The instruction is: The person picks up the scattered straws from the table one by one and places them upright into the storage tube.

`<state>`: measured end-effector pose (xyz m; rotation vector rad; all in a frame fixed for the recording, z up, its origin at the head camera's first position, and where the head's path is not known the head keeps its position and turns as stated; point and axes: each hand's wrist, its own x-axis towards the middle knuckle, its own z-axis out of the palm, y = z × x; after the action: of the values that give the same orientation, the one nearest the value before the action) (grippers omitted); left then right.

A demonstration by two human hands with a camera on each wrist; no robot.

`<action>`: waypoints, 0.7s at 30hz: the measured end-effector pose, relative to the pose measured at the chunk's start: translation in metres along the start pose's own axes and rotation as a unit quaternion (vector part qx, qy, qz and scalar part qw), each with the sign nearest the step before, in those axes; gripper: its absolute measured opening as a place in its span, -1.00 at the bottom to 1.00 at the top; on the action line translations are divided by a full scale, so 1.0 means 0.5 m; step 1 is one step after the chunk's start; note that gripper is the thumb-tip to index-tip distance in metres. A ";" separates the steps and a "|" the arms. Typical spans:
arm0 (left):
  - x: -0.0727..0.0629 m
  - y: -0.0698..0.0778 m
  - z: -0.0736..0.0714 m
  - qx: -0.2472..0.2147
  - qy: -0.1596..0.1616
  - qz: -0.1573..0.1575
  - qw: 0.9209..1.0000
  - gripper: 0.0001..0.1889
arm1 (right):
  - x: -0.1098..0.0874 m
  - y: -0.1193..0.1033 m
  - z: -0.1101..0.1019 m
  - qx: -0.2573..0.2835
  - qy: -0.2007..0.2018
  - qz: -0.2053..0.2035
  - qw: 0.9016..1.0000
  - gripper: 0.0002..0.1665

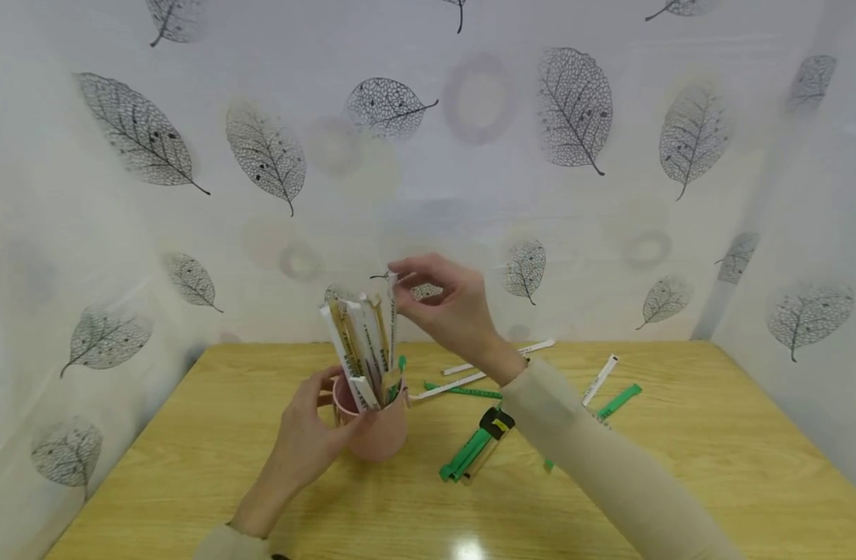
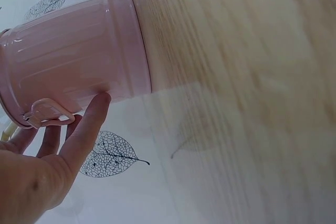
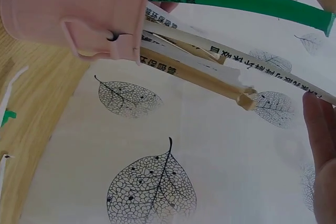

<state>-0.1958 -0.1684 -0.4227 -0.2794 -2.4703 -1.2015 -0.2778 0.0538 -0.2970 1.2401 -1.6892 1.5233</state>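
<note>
A small pink bucket (image 1: 377, 432) with side handles stands on the table, full of paper-wrapped straws (image 1: 361, 342) in white, brown and green. My left hand (image 1: 305, 432) holds the bucket from the left, thumb at the front and fingers at the far side. In the left wrist view, its fingertips rest against the bucket wall (image 2: 68, 56) beside the handle (image 2: 50, 113). Above the bucket, my right hand (image 1: 442, 299) pinches the upper end of a white wrapped straw (image 1: 393, 315). That straw's lower end reaches down into the bucket among the others.
More wrapped straws lie on the wooden table (image 1: 211, 459): a white one (image 1: 599, 379) and a green one (image 1: 620, 400) at right, several green and brown ones (image 1: 466, 455) nearer me. A black object (image 1: 496, 422) overlaps these. A leaf-patterned sheet (image 1: 442, 194) surrounds the table.
</note>
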 end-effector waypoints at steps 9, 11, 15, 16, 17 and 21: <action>-0.001 0.001 -0.001 -0.001 -0.001 -0.007 1.000 -0.23 | -0.049 0.027 0.007 -0.035 -0.043 0.013 0.998 -0.71; 0.000 0.002 -0.001 -0.001 -0.001 -0.007 1.000 -0.23 | -0.062 0.034 0.008 -0.036 -0.055 0.017 0.998 -0.72; 0.001 0.002 -0.002 -0.004 -0.003 -0.007 1.000 -0.23 | -0.088 0.047 0.012 -0.028 -0.078 0.029 0.996 -0.73; 0.001 0.002 -0.002 -0.004 -0.003 -0.007 1.000 -0.23 | -0.094 0.050 0.013 -0.025 -0.082 0.031 0.996 -0.73; 0.002 0.002 -0.001 -0.005 -0.003 -0.009 1.000 -0.23 | -0.099 0.053 0.014 -0.023 -0.085 0.031 0.996 -0.73; 0.003 0.000 0.000 -0.005 0.000 -0.009 1.000 -0.24 | -0.115 0.063 0.015 -0.022 -0.090 0.029 0.995 -0.72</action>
<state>-0.1969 -0.1684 -0.4221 -0.2601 -2.4718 -1.2211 -0.2799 0.0599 -0.3628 1.3493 -1.8793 1.4353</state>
